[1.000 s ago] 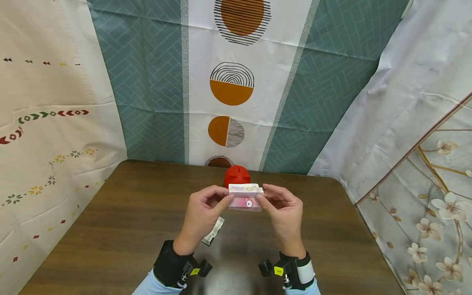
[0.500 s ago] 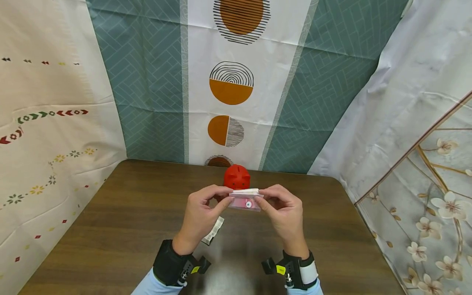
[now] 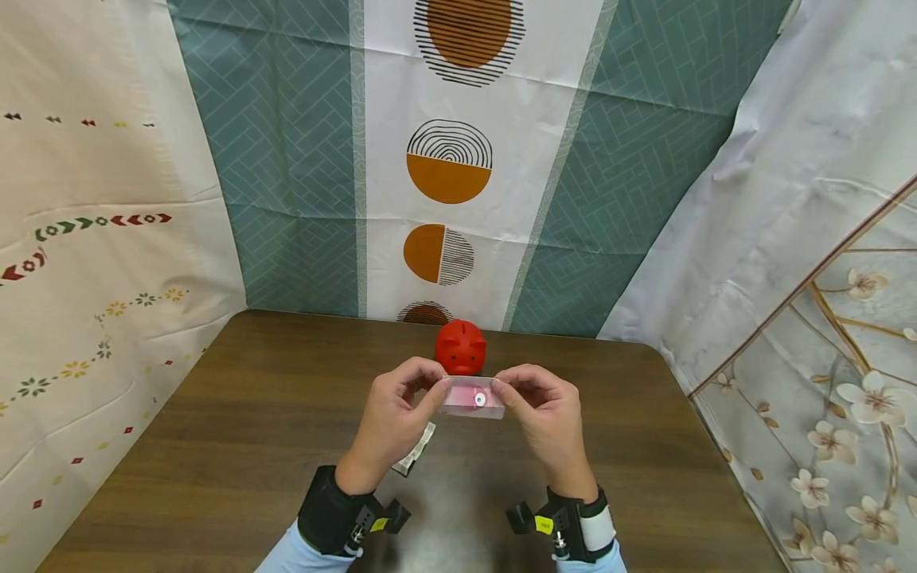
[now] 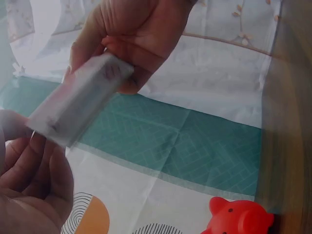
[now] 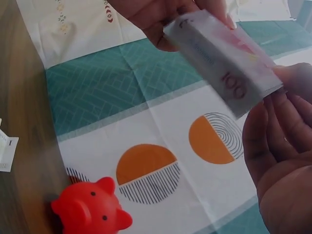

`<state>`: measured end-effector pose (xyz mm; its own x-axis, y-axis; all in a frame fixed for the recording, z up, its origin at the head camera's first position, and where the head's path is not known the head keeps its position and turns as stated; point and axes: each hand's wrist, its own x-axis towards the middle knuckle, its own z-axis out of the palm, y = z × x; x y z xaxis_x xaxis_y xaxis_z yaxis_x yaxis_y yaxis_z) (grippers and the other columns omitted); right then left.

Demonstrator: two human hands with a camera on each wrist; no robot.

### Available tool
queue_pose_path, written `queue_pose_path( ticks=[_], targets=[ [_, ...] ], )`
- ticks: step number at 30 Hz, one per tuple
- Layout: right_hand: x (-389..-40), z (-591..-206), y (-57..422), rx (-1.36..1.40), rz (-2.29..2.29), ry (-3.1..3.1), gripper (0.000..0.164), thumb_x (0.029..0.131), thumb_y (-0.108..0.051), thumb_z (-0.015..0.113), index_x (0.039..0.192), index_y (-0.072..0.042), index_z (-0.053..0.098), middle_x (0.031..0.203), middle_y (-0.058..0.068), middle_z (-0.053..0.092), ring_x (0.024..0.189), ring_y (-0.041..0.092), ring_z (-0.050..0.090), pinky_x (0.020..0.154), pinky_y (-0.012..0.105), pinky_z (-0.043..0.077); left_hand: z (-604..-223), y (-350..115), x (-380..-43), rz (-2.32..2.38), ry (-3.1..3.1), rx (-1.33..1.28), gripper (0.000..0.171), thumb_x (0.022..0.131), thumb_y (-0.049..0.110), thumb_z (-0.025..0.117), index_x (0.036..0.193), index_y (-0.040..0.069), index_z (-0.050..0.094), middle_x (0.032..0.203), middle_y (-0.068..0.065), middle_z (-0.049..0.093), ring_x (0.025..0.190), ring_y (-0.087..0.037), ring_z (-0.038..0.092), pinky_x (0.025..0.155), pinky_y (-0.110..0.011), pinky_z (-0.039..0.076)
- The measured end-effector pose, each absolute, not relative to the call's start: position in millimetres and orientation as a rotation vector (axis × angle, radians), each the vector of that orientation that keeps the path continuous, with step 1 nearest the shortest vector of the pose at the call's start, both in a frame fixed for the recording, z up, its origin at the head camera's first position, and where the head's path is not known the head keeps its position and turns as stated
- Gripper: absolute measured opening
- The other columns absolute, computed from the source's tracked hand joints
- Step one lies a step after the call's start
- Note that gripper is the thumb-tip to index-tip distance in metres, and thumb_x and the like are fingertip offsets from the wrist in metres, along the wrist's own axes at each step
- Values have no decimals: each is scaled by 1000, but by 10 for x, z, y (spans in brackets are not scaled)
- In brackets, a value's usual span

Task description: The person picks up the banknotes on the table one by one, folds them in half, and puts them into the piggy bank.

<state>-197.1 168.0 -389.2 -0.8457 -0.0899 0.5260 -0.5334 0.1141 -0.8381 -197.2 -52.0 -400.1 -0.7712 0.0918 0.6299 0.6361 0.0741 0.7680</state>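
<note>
A pink-and-white banknote (image 3: pixel 473 397), folded lengthwise, is held up over the table by both hands. My left hand (image 3: pixel 396 418) pinches its left end between thumb and fingers, and my right hand (image 3: pixel 546 418) pinches the opposite end. The numeral 100 shows on the creased banknote (image 5: pixel 229 68) in the right wrist view. Just beyond it stands a red pig-shaped piggy bank (image 3: pixel 460 348) with a slot on top. In the left wrist view, the banknote (image 4: pixel 80 100) slants between the two hands, a little blurred.
A narrow folded paper slip (image 3: pixel 415 450), resembling another banknote, lies on the brown wooden table (image 3: pixel 251 446) beside my left wrist. Patterned cloths hang behind the table (image 3: pixel 301 159) and at both sides. Each wrist wears a black strap with a small camera.
The banknote's upper flap, raised a second ago, has folded down out of sight. Both hands have shifted slightly, bringing the banknote a little lower, and more of the piggy bank now shows.
</note>
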Motion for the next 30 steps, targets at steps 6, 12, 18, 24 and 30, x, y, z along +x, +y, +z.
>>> queue_pose_path(
  ticks=[6,12,18,24,30],
  targets=[
    [-1971,-3921,1630,713,1798,-2033,9,93,1,71,102,0,73,91,0,73,72,17,60,60,26,55,-4025,-522,-1967,-1808,-1990,-770,12,94,6,72,106,8,74,91,-9,73,73,-14,59,64,-26,58],
    [-1984,-3949,1559,856,1840,-1983,12,91,7,70,102,3,73,90,3,73,69,16,56,53,25,51,-4038,-478,-1963,-1820,-1963,-847,9,94,5,73,101,8,75,86,-9,74,70,-12,59,61,-26,56],
    [-1980,-3942,1525,869,1838,-2004,11,91,4,72,100,0,76,89,7,74,72,18,58,50,27,48,-4036,-422,-1949,-1794,-1965,-863,6,96,7,71,100,10,74,85,-6,73,71,-11,58,61,-25,55],
    [-1982,-3950,1518,886,1836,-1992,12,91,5,71,100,-1,75,88,9,72,74,18,60,53,28,52,-4040,-406,-1939,-1780,-1951,-847,7,96,6,71,101,9,74,86,-7,73,71,-12,55,59,-24,52],
    [-1967,-3941,1499,883,1819,-2040,11,93,3,69,100,-5,74,89,8,71,77,18,59,55,27,52,-4037,-390,-1930,-1790,-1924,-861,8,95,6,71,100,12,74,88,-6,72,74,-12,57,60,-24,52]
  ],
)
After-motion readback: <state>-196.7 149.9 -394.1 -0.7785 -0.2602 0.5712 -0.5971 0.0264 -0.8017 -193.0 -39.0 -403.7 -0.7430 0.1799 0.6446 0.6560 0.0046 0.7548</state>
